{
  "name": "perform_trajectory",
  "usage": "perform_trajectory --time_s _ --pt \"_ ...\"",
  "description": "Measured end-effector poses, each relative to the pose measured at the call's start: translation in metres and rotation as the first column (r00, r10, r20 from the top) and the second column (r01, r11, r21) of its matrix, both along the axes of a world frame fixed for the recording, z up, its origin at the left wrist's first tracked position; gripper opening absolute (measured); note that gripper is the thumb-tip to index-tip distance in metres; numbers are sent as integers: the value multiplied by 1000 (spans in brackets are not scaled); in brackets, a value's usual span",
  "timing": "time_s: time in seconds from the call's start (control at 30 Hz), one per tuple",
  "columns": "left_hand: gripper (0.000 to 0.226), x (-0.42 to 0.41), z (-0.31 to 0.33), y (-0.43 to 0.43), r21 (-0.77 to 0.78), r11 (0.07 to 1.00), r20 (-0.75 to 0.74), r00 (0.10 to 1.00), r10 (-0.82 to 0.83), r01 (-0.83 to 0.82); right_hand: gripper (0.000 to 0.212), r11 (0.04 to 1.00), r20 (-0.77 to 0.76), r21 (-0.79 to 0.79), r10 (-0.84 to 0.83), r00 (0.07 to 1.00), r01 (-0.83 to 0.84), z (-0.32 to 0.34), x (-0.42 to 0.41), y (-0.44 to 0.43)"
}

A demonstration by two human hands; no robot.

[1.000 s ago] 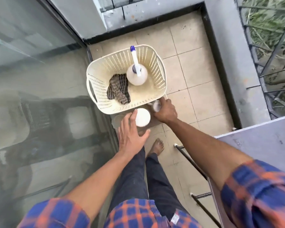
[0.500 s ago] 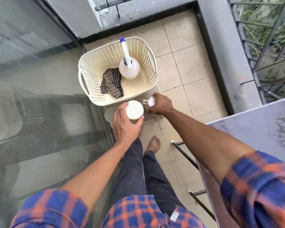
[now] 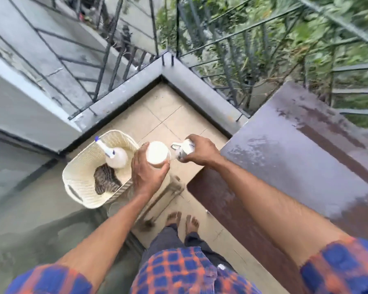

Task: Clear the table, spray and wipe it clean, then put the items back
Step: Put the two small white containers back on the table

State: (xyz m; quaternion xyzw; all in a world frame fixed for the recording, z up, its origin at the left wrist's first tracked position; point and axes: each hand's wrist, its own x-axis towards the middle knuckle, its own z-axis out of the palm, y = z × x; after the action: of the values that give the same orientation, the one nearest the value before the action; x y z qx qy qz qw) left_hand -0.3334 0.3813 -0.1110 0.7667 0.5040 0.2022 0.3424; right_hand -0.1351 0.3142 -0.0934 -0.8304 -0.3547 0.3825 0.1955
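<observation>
White round-topped container (image 3: pixel 157 153): gripped from the side by the left hand (image 3: pixel 147 172), fingers wrapped around its body, held in the air just right of the basket rim. Small white cup-like item (image 3: pixel 184 148) (blurred; handle-like part at its left): clasped in the right hand (image 3: pixel 200 150), held near the table's corner, close beside the container. Brown table (image 3: pixel 295 158): wet-looking sheen, to the right. Cream perforated basket (image 3: pixel 81 177): on the floor at left, containing a spray bottle (image 3: pixel 115 158) and a striped dark cloth (image 3: pixel 106 182). Tiled balcony floor (image 3: pixel 159 115), metal railing (image 3: pixel 232 66) beyond
</observation>
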Motion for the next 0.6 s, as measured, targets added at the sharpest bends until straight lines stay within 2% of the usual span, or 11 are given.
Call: perform_trajectory --time_s 0.07,0.23,0.33,0.43,0.5,0.6 --pt "79 28 12 4 18 998 33 997 -66 66 58 997 11 57 -59 998 59 21 18 -24" --pt "76 100 27 -1 3 963 112 957 -268 269 70 932 37 124 -348 937 342 46 55 -103" --pt "74 142 29 -14 10 905 130 897 -422 425 78 817 28 179 -561 827 549 44 67 -151" --pt "73 180 33 -34 -5 844 133 837 -532 537 65 686 16 202 -716 698 699 43 75 -194" --pt "73 207 34 -49 -25 791 144 785 -602 611 59 605 -2 214 -785 619 767 37 83 -223" --pt "78 248 33 -71 1 714 118 709 -695 700 55 539 -21 221 -830 557 813 28 100 -256"
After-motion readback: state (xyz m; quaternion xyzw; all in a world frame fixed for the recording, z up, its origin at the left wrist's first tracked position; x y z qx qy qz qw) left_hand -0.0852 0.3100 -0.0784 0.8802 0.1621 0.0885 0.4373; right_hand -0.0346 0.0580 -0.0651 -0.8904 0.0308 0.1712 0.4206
